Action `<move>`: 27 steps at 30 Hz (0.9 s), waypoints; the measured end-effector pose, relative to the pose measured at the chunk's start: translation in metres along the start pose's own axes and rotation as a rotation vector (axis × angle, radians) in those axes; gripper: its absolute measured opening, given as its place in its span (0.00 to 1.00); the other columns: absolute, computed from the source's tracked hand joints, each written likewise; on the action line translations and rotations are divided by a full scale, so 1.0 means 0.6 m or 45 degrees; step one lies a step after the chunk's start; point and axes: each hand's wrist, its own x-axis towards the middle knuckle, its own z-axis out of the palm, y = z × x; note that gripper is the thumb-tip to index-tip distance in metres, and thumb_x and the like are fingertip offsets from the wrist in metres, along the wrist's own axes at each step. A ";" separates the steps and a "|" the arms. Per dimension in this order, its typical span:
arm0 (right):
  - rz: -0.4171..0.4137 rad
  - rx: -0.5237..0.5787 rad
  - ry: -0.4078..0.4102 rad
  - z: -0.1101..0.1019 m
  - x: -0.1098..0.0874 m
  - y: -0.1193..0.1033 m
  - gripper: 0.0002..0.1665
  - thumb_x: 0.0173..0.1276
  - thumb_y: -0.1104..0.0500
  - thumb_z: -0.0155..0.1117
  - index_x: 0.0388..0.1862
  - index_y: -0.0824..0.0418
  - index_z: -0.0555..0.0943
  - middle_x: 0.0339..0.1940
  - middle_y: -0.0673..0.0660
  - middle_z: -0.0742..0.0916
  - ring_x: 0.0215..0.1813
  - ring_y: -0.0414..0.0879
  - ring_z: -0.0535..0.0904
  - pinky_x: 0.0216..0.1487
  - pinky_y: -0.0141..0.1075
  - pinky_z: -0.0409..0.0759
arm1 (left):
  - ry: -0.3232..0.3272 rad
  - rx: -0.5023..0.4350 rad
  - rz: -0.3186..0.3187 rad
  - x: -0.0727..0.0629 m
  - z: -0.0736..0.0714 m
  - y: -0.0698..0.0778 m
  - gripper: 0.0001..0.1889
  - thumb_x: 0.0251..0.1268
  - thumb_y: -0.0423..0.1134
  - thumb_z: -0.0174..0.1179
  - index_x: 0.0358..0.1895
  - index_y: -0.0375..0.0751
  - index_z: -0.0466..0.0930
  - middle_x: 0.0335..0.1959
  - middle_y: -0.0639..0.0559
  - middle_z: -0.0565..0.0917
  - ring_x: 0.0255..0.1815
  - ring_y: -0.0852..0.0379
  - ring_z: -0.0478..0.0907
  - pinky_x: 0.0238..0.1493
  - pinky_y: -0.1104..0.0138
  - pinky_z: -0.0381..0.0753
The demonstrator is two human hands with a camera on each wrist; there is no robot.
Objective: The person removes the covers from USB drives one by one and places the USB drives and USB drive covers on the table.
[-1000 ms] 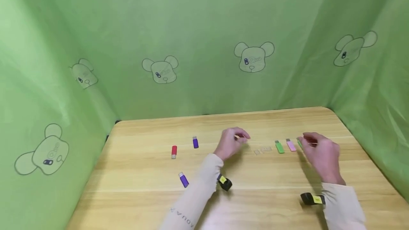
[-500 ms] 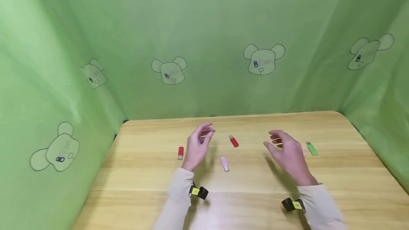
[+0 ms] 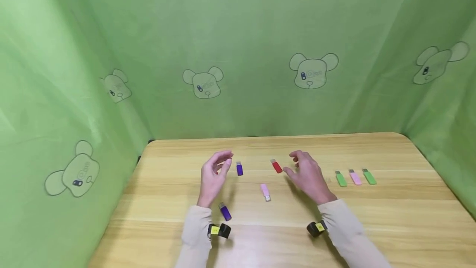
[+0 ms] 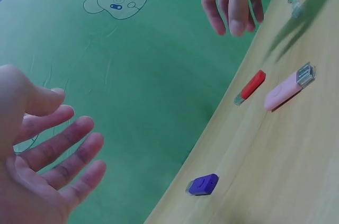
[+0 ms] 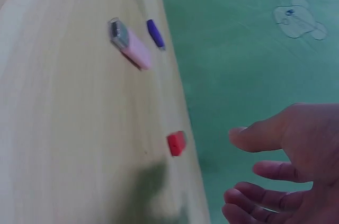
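My left hand [image 3: 215, 177] hovers over the table's left part, fingers relaxed and nothing in them. It mostly hides a red USB stick; a purple USB stick [image 3: 239, 169] lies just to its right. My right hand [image 3: 308, 177] is also empty, thumb and fingers apart, in the air beside another red USB stick [image 3: 277, 166]. Between the hands lies a pink USB stick [image 3: 265, 191], its metal plug toward me. A second purple stick [image 3: 225, 212] is nearer, by the left wrist. The right wrist view shows the right hand [image 5: 280, 171] spread above the red stick [image 5: 176, 143].
On the right, a green stick [image 3: 341, 179], a pink stick [image 3: 355, 177] and another green stick [image 3: 370, 176] lie in a row. Clear small pieces [image 4: 297, 9] lie beside them, partly hidden in the head view. A green curtain [image 3: 256, 106] stands behind the wooden table [image 3: 282, 247].
My right hand has left the green stick at the right end of the row and moved left to the red stick. My left hand has moved left, uncovering the red, pink and purple sticks.
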 end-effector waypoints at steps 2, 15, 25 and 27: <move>0.027 -0.010 -0.025 0.010 0.008 0.002 0.30 0.65 0.61 0.76 0.61 0.71 0.75 0.52 0.70 0.82 0.49 0.62 0.81 0.49 0.55 0.86 | 0.002 -0.022 0.009 -0.002 0.001 -0.001 0.13 0.73 0.29 0.62 0.56 0.28 0.81 0.53 0.36 0.86 0.56 0.35 0.82 0.61 0.47 0.82; 0.041 -0.149 -0.135 0.066 0.057 -0.005 0.24 0.61 0.61 0.76 0.48 0.78 0.81 0.38 0.66 0.81 0.36 0.56 0.77 0.40 0.50 0.84 | 0.005 -0.047 0.055 0.002 -0.006 0.007 0.13 0.75 0.31 0.61 0.57 0.27 0.81 0.53 0.36 0.85 0.56 0.39 0.83 0.62 0.55 0.83; 0.004 -0.142 -0.144 0.074 0.060 -0.011 0.07 0.56 0.72 0.69 0.36 0.70 0.85 0.32 0.62 0.85 0.32 0.53 0.79 0.34 0.44 0.84 | -0.008 -0.079 0.066 0.004 -0.002 0.003 0.13 0.74 0.28 0.60 0.56 0.24 0.80 0.53 0.35 0.85 0.57 0.35 0.81 0.62 0.59 0.83; -0.025 -0.124 -0.138 0.073 0.057 -0.013 0.09 0.55 0.72 0.70 0.37 0.70 0.85 0.32 0.62 0.86 0.32 0.53 0.80 0.33 0.44 0.84 | -0.003 -0.079 0.058 0.004 -0.003 0.002 0.13 0.73 0.28 0.61 0.56 0.25 0.80 0.53 0.35 0.85 0.57 0.37 0.81 0.62 0.56 0.83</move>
